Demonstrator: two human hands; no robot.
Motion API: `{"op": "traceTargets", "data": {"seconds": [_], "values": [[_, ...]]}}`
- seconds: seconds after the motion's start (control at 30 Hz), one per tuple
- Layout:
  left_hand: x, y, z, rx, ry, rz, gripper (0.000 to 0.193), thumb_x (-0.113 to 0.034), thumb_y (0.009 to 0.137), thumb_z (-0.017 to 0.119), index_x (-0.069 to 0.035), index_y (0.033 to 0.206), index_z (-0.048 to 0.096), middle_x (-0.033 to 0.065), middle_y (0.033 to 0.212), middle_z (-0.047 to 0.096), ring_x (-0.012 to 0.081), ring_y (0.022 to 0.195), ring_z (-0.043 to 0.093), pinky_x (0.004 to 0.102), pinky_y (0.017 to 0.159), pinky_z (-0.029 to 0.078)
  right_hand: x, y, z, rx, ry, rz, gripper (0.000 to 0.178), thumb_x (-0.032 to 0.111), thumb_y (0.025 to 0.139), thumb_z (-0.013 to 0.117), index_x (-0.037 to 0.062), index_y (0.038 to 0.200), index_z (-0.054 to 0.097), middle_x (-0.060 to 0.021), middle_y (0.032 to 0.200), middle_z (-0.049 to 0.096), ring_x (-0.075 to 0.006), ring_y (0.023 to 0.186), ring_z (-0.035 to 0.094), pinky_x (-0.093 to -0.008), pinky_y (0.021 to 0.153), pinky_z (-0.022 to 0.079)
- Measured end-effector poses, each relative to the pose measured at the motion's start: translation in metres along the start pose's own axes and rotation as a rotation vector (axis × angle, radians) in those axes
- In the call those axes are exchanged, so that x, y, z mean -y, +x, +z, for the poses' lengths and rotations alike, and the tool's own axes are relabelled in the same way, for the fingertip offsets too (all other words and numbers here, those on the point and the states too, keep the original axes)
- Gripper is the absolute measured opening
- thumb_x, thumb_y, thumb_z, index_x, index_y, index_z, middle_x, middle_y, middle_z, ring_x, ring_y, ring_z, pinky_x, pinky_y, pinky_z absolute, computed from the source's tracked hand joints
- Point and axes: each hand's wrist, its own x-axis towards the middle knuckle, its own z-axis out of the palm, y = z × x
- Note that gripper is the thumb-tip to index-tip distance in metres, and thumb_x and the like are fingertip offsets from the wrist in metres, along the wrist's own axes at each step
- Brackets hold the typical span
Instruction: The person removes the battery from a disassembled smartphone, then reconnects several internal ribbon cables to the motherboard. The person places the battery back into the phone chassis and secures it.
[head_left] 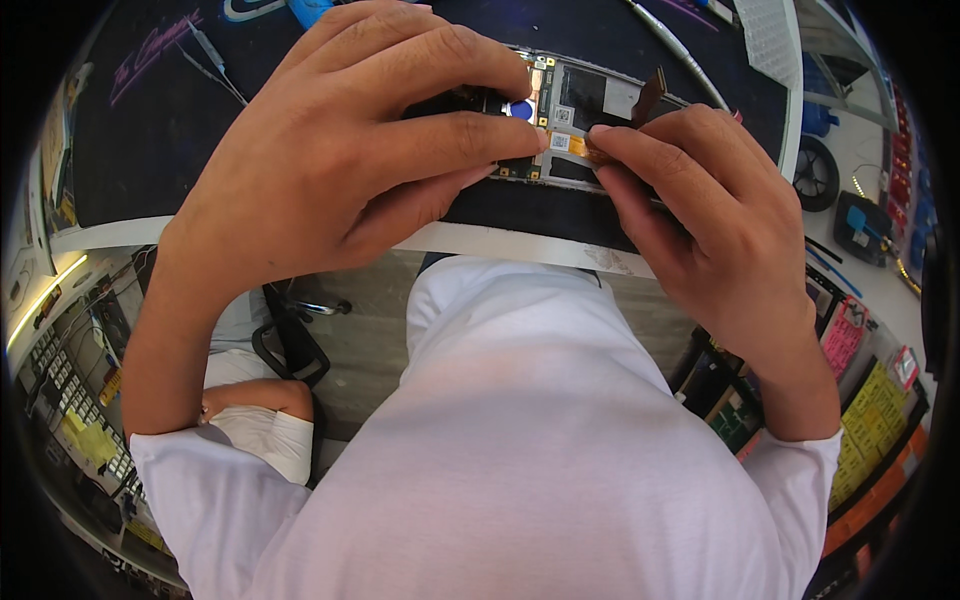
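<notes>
An opened phone (590, 92) lies on the black work mat near the table's front edge, its frame and circuit board exposed. My left hand (330, 150) is closed around the phone's left part, fingertips resting along the board and hiding much of it. A short orange flex cable (577, 146) with a white label runs across the phone's middle. At its right end, my right hand (710, 190) pinches the cable between thumb and finger. Another brown flex cable (651, 95) stands up from the far right of the phone, close to my right knuckles.
Tweezers (212, 65) lie at the left on the mat (120, 160); a slim silver tool (680, 50) lies behind the phone. Bubble wrap (766, 40) sits at the far right corner. Below the white table edge (500, 240), another person's arm (260, 397) shows at the left.
</notes>
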Motion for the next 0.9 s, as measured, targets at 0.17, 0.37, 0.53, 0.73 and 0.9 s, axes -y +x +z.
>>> {"op": "traceTargets", "data": {"seconds": [0.17,0.37,0.53,0.73,0.9], "values": [[0.0015,-0.0005,0.0012,0.005,0.021,0.003,0.042,-0.011,0.089,0.084,-0.024,0.129,0.085,0.0035,0.135,0.075,0.0256,0.125,0.071,0.0555,0.122,0.048,-0.0011,-0.0029,-0.0008,0.003,0.002,-0.003,0.037,-0.002,0.085,0.089,0.0061,0.12,0.082,-0.0084,0.096,0.073,-0.0237,0.079,0.069,-0.036,0.067,0.054],[0.0007,-0.0005,0.0033,-0.024,0.057,0.021,0.047,-0.012,0.085,0.084,-0.026,0.13,0.084,0.0021,0.135,0.075,0.0251,0.125,0.072,0.0546,0.121,0.049,-0.006,-0.0044,0.003,-0.02,0.032,0.0,0.036,-0.004,0.082,0.088,0.0044,0.116,0.079,-0.0089,0.095,0.071,-0.0245,0.077,0.07,-0.0356,0.064,0.054],[-0.0006,-0.0013,0.0022,0.002,0.075,0.023,0.052,-0.013,0.082,0.085,-0.028,0.132,0.084,0.0009,0.136,0.075,0.0241,0.124,0.072,0.0533,0.12,0.049,-0.0085,-0.0057,0.0044,-0.042,0.05,-0.007,0.037,-0.004,0.08,0.088,0.0037,0.115,0.078,-0.009,0.095,0.07,-0.025,0.076,0.069,-0.0363,0.063,0.053],[-0.0018,-0.0022,0.0029,0.016,0.098,0.026,0.054,-0.014,0.082,0.085,-0.028,0.134,0.083,0.0005,0.139,0.074,0.0245,0.125,0.073,0.0528,0.121,0.05,-0.0088,-0.0056,0.006,-0.059,0.075,0.012,0.036,-0.005,0.08,0.088,0.0027,0.114,0.077,-0.0098,0.094,0.069,-0.0258,0.075,0.067,-0.0372,0.062,0.052],[-0.0015,-0.0017,0.0017,0.021,0.107,0.036,0.054,-0.016,0.082,0.086,-0.029,0.134,0.083,0.0009,0.14,0.074,0.0243,0.126,0.073,0.0524,0.12,0.051,-0.0082,-0.0074,0.0079,-0.053,0.093,0.046,0.036,-0.005,0.08,0.088,0.0023,0.114,0.077,-0.0098,0.093,0.068,-0.0255,0.075,0.066,-0.037,0.062,0.052]]}}
